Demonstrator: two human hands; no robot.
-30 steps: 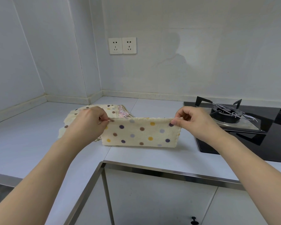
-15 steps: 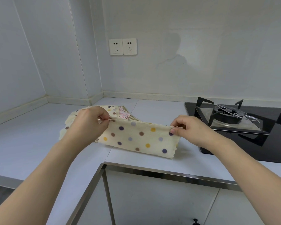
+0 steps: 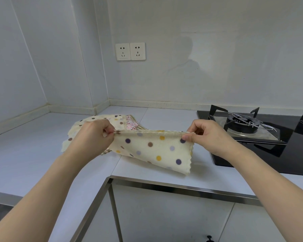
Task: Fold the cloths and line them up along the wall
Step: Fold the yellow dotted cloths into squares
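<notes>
A cream cloth with coloured polka dots (image 3: 154, 151) hangs folded double above the white counter (image 3: 33, 151). My left hand (image 3: 93, 137) pinches its top left corner. My right hand (image 3: 206, 135) pinches the top right corner. The top edge is stretched level between both hands, and the lower edge trails toward me near the counter's front. Behind my left hand lies a second dotted cream cloth (image 3: 101, 119) flat on the counter, with a pink flowered cloth (image 3: 131, 122) and a checked cloth (image 3: 142, 126) partly under it.
A black gas hob (image 3: 269, 137) with a burner and pan supports sits at the right. The wall corner with two sockets (image 3: 130, 51) lies behind the cloths. A steel edge strip (image 3: 182, 186) runs along the counter front, above the cabinets.
Both hands have levelled the cloth's top edge: the right hand rose and the left came down a little. The lower half has swung toward me.
</notes>
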